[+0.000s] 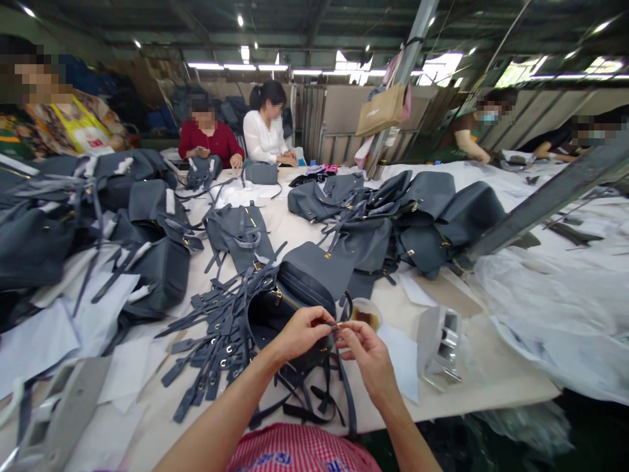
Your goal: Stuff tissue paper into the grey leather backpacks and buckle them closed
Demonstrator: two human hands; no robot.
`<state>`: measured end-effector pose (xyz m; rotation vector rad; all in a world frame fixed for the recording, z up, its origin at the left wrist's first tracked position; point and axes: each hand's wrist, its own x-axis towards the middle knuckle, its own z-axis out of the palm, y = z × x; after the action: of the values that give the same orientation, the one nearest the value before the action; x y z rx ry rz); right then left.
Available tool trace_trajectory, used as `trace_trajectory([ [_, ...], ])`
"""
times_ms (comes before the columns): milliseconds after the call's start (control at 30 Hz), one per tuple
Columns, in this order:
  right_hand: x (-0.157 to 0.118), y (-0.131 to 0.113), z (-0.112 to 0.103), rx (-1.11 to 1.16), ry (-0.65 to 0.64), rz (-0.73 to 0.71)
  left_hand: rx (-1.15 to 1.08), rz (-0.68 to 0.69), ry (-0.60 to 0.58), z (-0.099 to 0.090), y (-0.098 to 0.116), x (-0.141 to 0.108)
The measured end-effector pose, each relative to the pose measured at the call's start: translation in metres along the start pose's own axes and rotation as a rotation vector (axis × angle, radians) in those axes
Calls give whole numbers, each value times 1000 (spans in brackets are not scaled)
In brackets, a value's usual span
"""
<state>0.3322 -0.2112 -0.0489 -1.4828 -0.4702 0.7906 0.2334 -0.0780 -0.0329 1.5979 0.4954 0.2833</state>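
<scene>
My left hand [305, 332] and my right hand [364, 347] meet in front of me, fingertips pinched together on a narrow dark strap [336, 326] with a small gold-coloured fitting. Fingers cover most of that piece. Right behind and below my hands lies a dark grey leather backpack [317, 272], its flap folded back and a gold zipper showing along the open mouth. Loose thin straps [324, 400] hang from it towards my apron. To its left, a fanned pile of short buckle straps [216, 341] rests on the table.
Dark bags are heaped at left [162, 269] and right [422, 203]. Near my right arm are a plastic cup [367, 313] of brown liquid and a grey tape dispenser [439, 347]; another dispenser [63, 410] stands front left. A metal post [550, 193] slants at right. Several people work across the table.
</scene>
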Motion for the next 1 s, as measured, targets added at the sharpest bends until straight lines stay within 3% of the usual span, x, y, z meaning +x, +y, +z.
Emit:
trace_trajectory([
  [200,5,0,4,-217,16,-118,58,48,36,3,1,-2],
  [533,4,-1,3,-16,6,55,423,353,241,16,-7,-13],
  [733,0,1,2,-16,11,58,589,399,277,28,-15,-16],
  [1000,4,6,4,21,-60,-4,573,374,251,21,-14,-16],
])
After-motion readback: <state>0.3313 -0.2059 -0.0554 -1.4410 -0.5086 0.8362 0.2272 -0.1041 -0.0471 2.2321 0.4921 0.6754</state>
